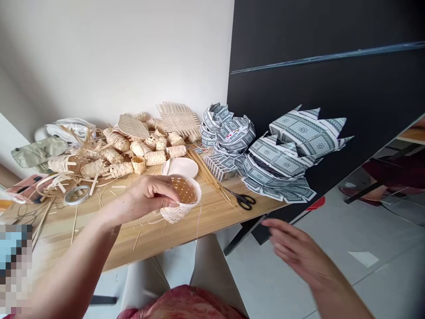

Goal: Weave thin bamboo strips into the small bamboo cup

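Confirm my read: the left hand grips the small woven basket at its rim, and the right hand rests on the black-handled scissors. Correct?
Not quite. The head view shows the right hand in the air, apart from the black-handled scissors. The left hand does grip the small woven basket at its rim.

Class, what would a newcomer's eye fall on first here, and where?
Probably the jagged card bowls, piled at right on the table beside a black panel. Next, at the centre, the left hand gripping a small woven basket by its rim. Behind, leftward, lies a heap of woven pieces.
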Demonstrator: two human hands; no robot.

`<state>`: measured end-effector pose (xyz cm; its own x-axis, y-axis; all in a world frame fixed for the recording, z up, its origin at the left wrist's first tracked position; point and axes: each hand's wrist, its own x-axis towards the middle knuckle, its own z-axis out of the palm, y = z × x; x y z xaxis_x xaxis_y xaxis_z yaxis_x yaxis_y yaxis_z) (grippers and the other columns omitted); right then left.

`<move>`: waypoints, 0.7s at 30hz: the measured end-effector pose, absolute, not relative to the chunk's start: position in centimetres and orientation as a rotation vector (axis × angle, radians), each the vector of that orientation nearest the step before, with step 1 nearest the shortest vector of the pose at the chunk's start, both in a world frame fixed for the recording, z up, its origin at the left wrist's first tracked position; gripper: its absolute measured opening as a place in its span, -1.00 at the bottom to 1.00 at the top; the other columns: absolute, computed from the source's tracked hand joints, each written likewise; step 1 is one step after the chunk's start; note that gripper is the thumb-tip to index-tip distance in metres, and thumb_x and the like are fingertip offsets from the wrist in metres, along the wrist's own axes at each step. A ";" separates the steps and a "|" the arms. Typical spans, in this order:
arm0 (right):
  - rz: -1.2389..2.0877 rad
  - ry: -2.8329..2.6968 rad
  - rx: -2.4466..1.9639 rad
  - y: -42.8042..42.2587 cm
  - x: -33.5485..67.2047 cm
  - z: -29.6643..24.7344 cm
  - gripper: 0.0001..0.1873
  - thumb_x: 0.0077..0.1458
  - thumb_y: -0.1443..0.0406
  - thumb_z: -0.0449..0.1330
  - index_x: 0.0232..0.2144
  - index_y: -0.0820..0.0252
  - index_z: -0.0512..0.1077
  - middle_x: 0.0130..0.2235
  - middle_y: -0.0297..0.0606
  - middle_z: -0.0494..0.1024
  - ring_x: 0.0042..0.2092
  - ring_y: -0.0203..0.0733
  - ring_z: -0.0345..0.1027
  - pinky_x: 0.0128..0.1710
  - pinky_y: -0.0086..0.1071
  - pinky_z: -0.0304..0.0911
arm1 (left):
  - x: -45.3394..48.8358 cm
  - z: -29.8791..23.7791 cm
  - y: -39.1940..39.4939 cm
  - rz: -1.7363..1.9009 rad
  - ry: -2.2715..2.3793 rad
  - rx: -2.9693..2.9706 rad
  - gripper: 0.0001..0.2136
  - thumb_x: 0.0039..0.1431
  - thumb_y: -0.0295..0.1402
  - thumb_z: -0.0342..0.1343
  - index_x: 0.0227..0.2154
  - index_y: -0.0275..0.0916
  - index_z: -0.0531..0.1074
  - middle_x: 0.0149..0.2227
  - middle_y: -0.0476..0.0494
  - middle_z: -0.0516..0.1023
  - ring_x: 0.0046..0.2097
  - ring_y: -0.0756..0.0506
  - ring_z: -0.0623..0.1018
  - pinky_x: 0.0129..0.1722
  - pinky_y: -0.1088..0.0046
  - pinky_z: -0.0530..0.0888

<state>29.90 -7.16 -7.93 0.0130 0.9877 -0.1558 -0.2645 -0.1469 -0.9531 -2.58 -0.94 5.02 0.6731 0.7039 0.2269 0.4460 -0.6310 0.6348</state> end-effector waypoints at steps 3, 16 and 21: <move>1.730 -0.934 -0.857 -4.6 24.7 -7.0 -0.56 -0.21 0.15 0.40 -0.24 0.20 0.48 -0.63 -0.56 0.01 -0.65 -0.58 -0.29 -0.69 -0.56 -0.32 | -1.7 5.3 -1.2 0.610 0.903 2.382 -0.82 0.14 -0.36 0.09 -0.45 -0.33 0.55 -0.46 -0.08 0.47 -0.42 0.05 0.45 -0.44 0.63 0.34; 1.889 -1.116 -0.528 -5.4 20.4 -4.5 -0.55 -0.01 0.14 0.24 -0.64 0.20 0.06 -0.65 -0.55 -0.03 -0.64 -0.51 -0.32 -0.67 -0.53 -0.35 | -1.6 2.9 -0.3 0.691 0.759 2.150 -0.84 0.10 -0.33 0.13 -0.47 -0.31 0.53 -0.43 -0.09 0.51 -0.39 0.04 0.45 -0.37 0.59 0.38; 0.991 -1.656 -0.902 -5.9 22.1 -2.4 -0.64 0.10 0.25 0.05 -0.67 0.18 0.06 -0.65 -0.46 0.04 -0.60 -0.40 -0.12 -0.61 -0.47 -0.15 | -1.5 1.9 0.4 0.637 0.781 1.914 -0.85 -0.01 -0.31 0.22 -0.49 -0.31 0.53 -0.45 -0.07 0.52 -0.41 0.05 0.44 -0.39 0.59 0.38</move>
